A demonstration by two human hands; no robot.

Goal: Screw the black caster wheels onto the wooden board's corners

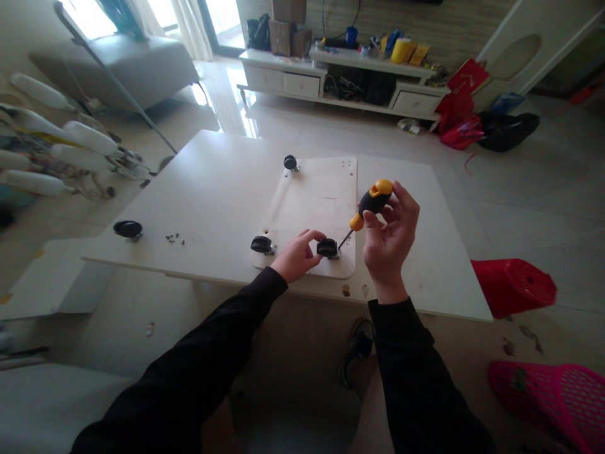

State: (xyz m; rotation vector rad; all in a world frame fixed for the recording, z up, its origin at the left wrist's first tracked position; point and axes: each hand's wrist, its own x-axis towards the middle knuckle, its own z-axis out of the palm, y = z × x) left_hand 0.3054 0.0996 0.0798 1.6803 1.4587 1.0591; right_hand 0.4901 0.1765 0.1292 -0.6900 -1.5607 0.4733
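A pale wooden board [316, 202] lies on a white table [212, 189]. Black caster wheels sit at its corners: one at the far corner [290, 162], one at the near left [261, 244], one at the near right [327, 247]. My left hand [297, 255] pinches the near right caster with thumb and fingers. My right hand [390, 236] grips a screwdriver [368, 205] with an orange and black handle. Its tip points down beside that caster.
A loose caster [127, 229] and several small screws [174, 238] lie on the table's left side. A red object [513, 285] and a pink mesh basket [553, 391] sit on the floor at right. A TV cabinet [340, 82] stands at the back, a rack [57, 151] at left.
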